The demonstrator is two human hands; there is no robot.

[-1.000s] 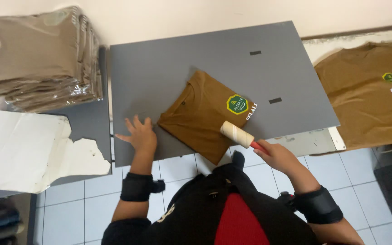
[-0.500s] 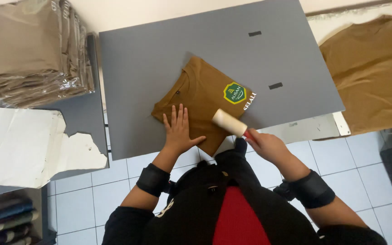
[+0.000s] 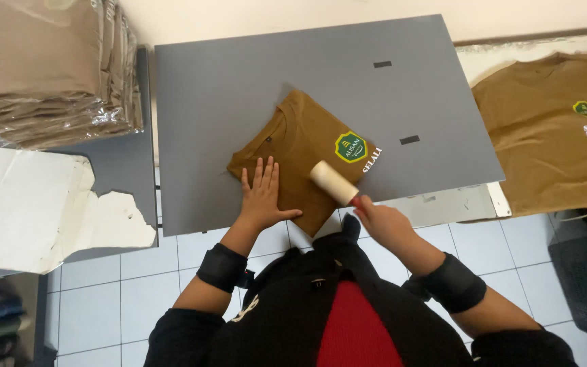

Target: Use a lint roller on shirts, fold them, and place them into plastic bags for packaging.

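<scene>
Here we see a folded brown cotton T-shirt with a green shield badge (image 3: 304, 153) lying at an angle on a flat grey rectangular board (image 3: 239, 75), near the board's front edge. The left hand (image 3: 263, 194) rests palm-down on the shirt's near corner, its fingers (image 3: 266, 173) straight and slightly spread, pressing on the fabric without gripping anything. The right hand (image 3: 382, 221) is clamped on the red handle of a lint roller with a cream cylindrical head (image 3: 334, 182); the head lies on the shirt just below the badge, just beside the left hand. Both forearms carry black cuffs. The board sits on a tabletop. To its left we find a tall stack of folded brown shirts in clear plastic bags (image 3: 49, 68) and, nearer the viewer, a torn sheet of white paper (image 3: 35, 204). To the right, well apart from the hands, a second brown T-shirt (image 3: 552, 136) is spread flat on a white surface. Pale floor tiles (image 3: 130, 299) show below.
</scene>
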